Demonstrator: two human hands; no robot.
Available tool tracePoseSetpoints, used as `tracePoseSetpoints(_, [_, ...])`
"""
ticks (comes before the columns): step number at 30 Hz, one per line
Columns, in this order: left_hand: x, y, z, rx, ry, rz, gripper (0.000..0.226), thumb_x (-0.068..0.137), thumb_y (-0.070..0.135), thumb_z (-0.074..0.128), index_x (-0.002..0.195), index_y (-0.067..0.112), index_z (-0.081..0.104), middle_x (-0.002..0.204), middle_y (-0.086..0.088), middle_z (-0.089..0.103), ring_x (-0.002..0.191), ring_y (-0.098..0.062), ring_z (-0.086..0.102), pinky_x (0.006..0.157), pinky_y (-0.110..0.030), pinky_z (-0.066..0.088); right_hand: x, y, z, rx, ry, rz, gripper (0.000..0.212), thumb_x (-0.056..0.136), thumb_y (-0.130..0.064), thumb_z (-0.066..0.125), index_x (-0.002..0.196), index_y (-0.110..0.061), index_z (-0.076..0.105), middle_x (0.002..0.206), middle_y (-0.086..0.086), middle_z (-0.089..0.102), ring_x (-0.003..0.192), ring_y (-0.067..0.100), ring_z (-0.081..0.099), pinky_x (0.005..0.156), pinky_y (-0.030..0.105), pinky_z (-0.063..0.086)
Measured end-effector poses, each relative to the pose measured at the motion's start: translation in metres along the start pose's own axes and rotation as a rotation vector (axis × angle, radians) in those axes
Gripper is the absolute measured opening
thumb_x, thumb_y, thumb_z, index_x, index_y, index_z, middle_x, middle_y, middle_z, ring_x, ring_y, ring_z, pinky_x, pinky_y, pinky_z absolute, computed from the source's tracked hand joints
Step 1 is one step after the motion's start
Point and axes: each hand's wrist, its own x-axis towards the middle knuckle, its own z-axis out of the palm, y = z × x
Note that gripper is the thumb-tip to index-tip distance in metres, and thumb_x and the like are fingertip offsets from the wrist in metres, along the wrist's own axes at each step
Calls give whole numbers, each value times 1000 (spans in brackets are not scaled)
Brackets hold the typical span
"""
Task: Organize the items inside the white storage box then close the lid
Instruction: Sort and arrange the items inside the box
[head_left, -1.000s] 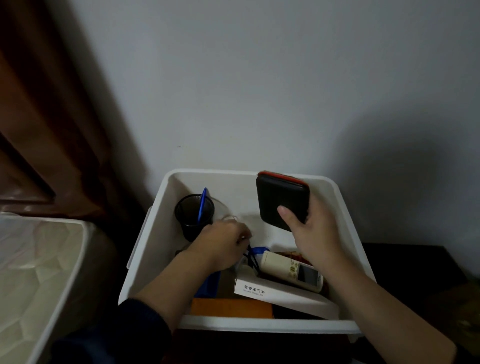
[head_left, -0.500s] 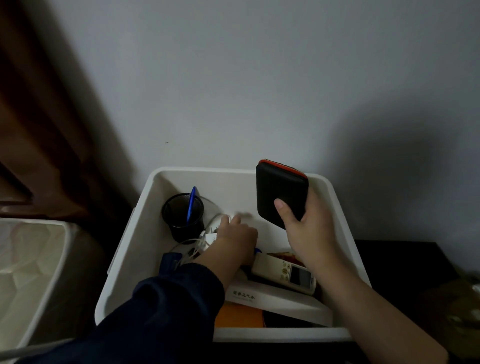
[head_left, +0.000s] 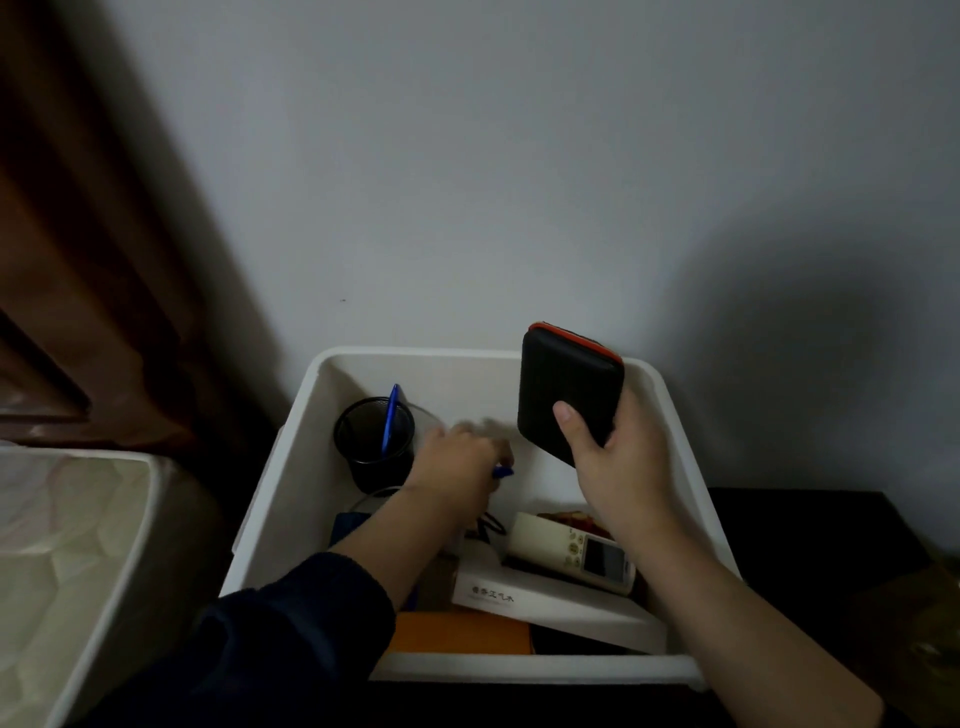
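White box (head_left: 270, 525) sits open against the wall (head_left: 519, 156), no lid on it, on a dark desk (head_left: 810, 545). Right hand (head_left: 618, 467) holds a black case (head_left: 566, 384) with an orange zip edge upright over the box's far right side, thumb across the front, fingers wrapped behind it. Left hand (head_left: 457, 467), motion-blurred, reaches into the box middle, fingers curled around something with a small blue tip (head_left: 503, 472) poking out by the knuckles; cannot tell what it is or how firmly it is held. Dark sleeve (head_left: 291, 634) covers the left forearm. Black mesh cup (head_left: 374, 441) stands in the far left corner with a blue pen (head_left: 389, 418) leaning upright in it, just beside the left hand. Near right: white remote (head_left: 576, 553) with a small screen lies tilted on top of a white carton (head_left: 550, 608) with printed text. Something reddish (head_left: 571, 519) shows behind the remote. Orange flat item (head_left: 462, 631) lies along the near wall, partly under the carton. Dark cable loop (head_left: 488, 525) next to the left wrist. Blue item (head_left: 348, 525) low at left, partly hidden by the arm. Pale mattress (head_left: 67, 545) at left, brown curtain (head_left: 78, 234) behind it.
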Motion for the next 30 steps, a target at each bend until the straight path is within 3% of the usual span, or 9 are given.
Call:
tracePoseSetpoints(5, [-41,-18,-28,-663,472,-67,23,104,17,64,124,25,71,115,9,70,108,-7,63,97,-31,54,1,1,-1,2,7,-24,36,98,-38,71,128,-47,56,113,-20,69,111,2,67,89,32,59])
tracePoseSetpoints(9, [-69,-33,-49,-1154,727,-208,21,107,16,60,108,37,67,100,5,75,96,-9,73,86,-32,61,2,5,2,-5,-12,-11,38,97,-41,71,131,-44,56,115,-18,69,112,3,67,90,33,58])
tracePoseSetpoints(12, [-85,-49,-60,-1255,885,-279,16,111,20,52,114,34,60,101,-2,76,98,-18,77,90,-47,63,1,5,2,-15,-27,-15,37,97,-43,70,128,-54,54,111,-25,68,108,-5,65,85,24,53])
tracePoseSetpoints(15, [-95,-60,-72,-1158,971,-259,24,114,26,45,131,38,56,89,3,67,79,-16,74,77,-37,64,1,7,4,0,-41,-3,37,97,-43,71,127,-56,55,112,-27,69,109,-5,65,87,25,53])
tracePoseSetpoints(17, [-96,-64,-79,-1170,970,-251,31,114,31,43,140,41,56,81,3,59,60,-22,62,58,-34,58,1,10,5,6,-54,3,39,97,-41,71,132,-49,56,114,-23,69,111,0,66,90,30,55])
tracePoseSetpoints(20, [-86,-68,-83,-1096,932,-360,35,114,29,43,146,30,56,88,4,60,64,-12,51,62,-29,45,2,12,5,7,-69,3,40,96,-42,71,133,-47,56,114,-21,69,112,3,66,93,35,57])
tracePoseSetpoints(24, [-74,-68,-92,-1108,579,-480,29,108,4,48,128,16,65,95,1,66,73,-15,57,61,-20,46,2,13,5,14,-85,6,39,96,-42,71,133,-44,57,117,-16,71,114,8,67,97,43,59])
tracePoseSetpoints(28, [-77,-74,-103,-858,282,-414,20,105,10,58,114,24,69,88,-5,75,54,-13,69,53,-26,56,2,13,5,15,-79,3,38,96,-40,72,132,-45,58,116,-17,71,114,7,68,97,47,60])
tracePoseSetpoints(30, [-80,-80,-108,-638,233,-417,19,102,15,66,114,28,74,95,1,77,52,-12,69,60,-33,62,2,12,5,20,-79,-4,38,97,-40,72,130,-50,57,116,-18,71,114,7,67,96,47,60])
